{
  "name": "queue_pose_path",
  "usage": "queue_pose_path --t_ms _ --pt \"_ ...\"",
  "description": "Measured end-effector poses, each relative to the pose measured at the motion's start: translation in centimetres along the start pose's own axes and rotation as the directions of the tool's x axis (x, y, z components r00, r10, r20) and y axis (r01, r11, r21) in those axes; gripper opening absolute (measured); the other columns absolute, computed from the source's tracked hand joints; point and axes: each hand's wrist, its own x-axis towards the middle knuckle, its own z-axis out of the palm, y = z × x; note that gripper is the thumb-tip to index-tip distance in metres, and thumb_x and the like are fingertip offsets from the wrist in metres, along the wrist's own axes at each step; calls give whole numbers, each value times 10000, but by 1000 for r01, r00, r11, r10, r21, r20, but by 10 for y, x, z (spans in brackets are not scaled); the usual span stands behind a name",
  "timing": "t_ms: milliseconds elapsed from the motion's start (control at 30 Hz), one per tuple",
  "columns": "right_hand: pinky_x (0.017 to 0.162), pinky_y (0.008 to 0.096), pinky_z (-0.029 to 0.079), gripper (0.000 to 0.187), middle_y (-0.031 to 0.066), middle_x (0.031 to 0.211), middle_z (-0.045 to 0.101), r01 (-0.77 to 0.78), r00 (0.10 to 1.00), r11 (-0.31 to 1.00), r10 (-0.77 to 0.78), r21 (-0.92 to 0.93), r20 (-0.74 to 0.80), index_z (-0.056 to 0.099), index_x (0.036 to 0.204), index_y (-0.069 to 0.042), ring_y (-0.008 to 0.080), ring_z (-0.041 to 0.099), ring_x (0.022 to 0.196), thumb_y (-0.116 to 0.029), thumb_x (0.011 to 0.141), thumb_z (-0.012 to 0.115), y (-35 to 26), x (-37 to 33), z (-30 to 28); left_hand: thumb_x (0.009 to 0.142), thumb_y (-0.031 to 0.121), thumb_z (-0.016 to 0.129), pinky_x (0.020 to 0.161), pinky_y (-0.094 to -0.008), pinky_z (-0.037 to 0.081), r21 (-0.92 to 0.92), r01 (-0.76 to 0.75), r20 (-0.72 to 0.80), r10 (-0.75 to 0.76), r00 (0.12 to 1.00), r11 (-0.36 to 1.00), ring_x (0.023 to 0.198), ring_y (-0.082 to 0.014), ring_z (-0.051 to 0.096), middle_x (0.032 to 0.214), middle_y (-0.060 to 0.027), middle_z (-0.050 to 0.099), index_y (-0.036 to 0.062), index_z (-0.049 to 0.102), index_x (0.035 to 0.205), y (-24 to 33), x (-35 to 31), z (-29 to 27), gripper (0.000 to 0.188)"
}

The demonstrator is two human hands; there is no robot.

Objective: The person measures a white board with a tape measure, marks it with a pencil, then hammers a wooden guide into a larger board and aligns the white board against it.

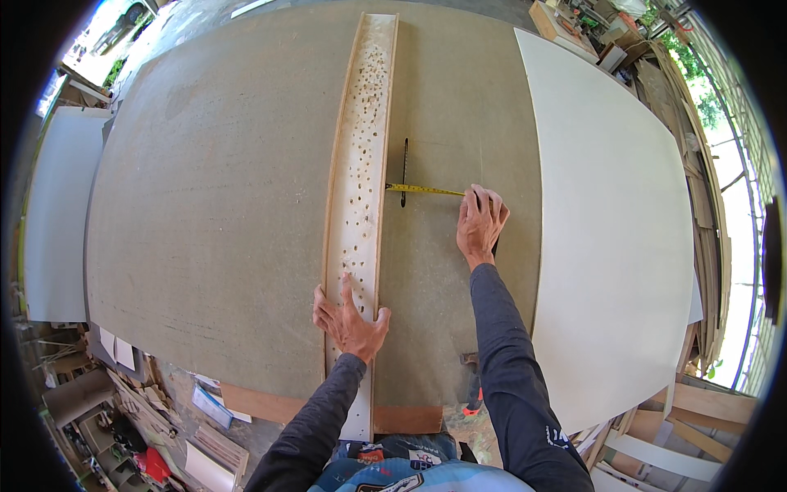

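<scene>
A long, pale wooden fence (358, 164) with raised side edges and many small holes lies lengthwise across the brown table top (221, 180). My left hand (352, 324) straddles its near part, thumb at the right edge, other fingers over the left edge, index finger stretched forward. In my right hand (484, 217) is a tape measure, its case mostly hidden by the curled fingers. The yellow tape (426, 190) runs from the fence's right edge to that hand. It crosses the near end of a narrow dark slot (405, 168); whether a saw blade stands in it, I cannot tell.
A large white sheet (611, 221) adjoins the table top on the right. Another pale panel (57, 213) stands at the left. Wood offcuts (697, 213) are piled along the right side. Scraps and folded papers (211, 405) lie on the floor at lower left.
</scene>
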Motion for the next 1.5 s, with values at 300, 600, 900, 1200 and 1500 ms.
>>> queue_pose_path --t_ms 300,600,900,1200,1500 --pt "923 428 369 188 15 1153 571 16 1000 1000 -16 -1 0 600 1024 -109 228 485 1110 -141 841 629 2 -1 1 623 331 768 1072 -587 137 6 -1 23 0 1000 1000 1325 -461 160 1388 -310 185 225 336 1443 -1 0 1 933" --pt "917 432 374 184 17 1147 578 13 1000 1000 -13 0 -2 602 1016 -106 232 492 1103 -138 838 631 2 2 0 606 333 786 1068 -576 156 -4 -7 -3 7 1000 1000 1308 -461 189 1376 -324 203 212 357 1426 4 0 -5 933" --pt "920 431 372 158 15 1131 589 -3 1000 1000 3 -7 -10 605 1013 -108 233 497 1100 -132 857 610 1 -2 -1 615 322 775 1069 -570 174 -36 -17 -33 15 999 999 1296 -456 214 1372 -312 224 209 383 1414 5 -2 -6 897" --pt "911 431 378 195 39 1107 594 -82 994 994 87 76 -60 577 1070 -108 249 510 1089 -139 878 596 -11 -2 -8 622 349 771 1081 -564 164 -35 15 -5 -15 1000 999 1312 -444 208 1377 -314 228 181 382 1415 8 -2 -16 899" --pt "875 471 382 334 140 1046 569 199 942 781 -319 592 105 548 1134 -30 325 517 1010 -116 815 598 -223 -24 -53 628 329 761 1076 -557 187 -123 -83 -18 82 996 989 1298 -434 257 1376 -307 290 166 405 1393 -22 -2 18 860"
